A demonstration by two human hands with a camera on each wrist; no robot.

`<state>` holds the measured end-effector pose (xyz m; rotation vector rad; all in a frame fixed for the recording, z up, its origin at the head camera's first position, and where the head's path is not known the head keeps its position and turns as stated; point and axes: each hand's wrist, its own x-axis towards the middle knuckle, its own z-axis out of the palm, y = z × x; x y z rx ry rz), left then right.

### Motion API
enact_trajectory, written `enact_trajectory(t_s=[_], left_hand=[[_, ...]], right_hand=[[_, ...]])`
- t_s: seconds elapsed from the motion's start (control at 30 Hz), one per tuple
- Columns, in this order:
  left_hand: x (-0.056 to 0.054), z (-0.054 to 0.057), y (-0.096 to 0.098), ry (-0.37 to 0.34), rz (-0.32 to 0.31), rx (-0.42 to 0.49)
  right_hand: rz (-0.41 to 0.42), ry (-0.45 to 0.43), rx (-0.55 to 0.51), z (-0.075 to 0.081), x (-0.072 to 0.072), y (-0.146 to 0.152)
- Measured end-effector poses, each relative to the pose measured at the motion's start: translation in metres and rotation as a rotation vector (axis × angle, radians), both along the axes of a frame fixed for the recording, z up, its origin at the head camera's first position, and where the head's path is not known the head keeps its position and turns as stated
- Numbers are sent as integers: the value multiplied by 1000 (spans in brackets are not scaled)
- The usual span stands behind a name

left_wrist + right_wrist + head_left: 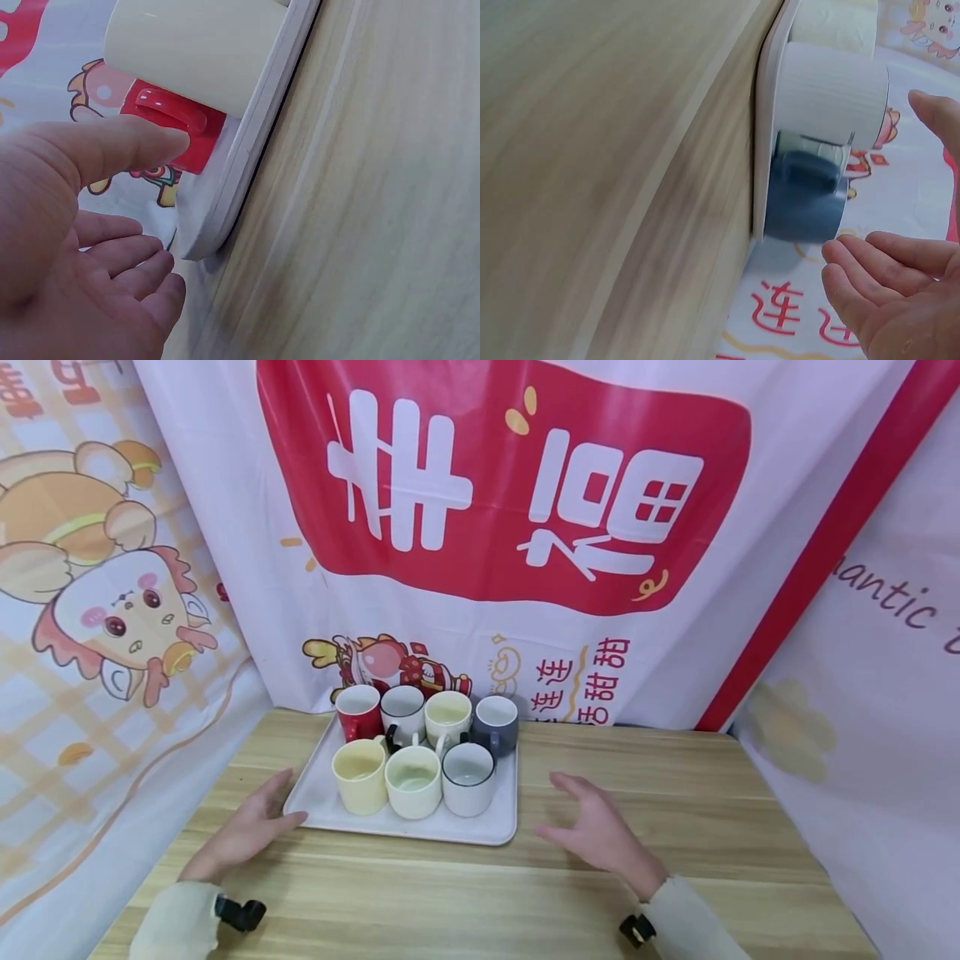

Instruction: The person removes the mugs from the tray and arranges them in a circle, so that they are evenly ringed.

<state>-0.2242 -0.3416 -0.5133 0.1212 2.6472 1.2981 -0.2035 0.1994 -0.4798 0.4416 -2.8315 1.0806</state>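
A white tray on the wooden table carries several mugs in two rows. Three stand in front: a pale yellow mug, a cream mug and a white mug with a dark rim. Behind them are a red mug, a white one, a cream one and a grey-blue mug. My left hand is at the tray's left front corner, thumb and fingers spread, holding nothing. To the right of the tray, apart from it, my right hand hovers with fingers extended and nothing in it.
The wooden table extends to the right and in front of the tray. A printed cloth hangs right behind the table, with more cloth on the left side. Both wrists wear small black devices.
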Motion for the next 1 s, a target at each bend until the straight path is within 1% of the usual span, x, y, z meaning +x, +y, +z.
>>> enact_trajectory(t_s=[0.17,0.3,0.43,0.67,0.8,1.0], left_hand=[[-1,-6,-2,-12,13,84],[-1,-10,-3,-22,9,118],[-2,-11,-3,-36,9,128],[0,-12,-1,-43,19,136],[1,-13,-1,-54,25,141],[-1,-16,-2,-67,24,141]], right_hand=[[-3,-22,-48,2,-6,-26],[3,-6,-93,0,-12,-43],[-10,12,-137,-4,-17,-57],[-28,-9,-187,-9,-25,-79],[-60,-17,-212,-9,-30,-90],[-117,15,-254,-12,-36,-106]])
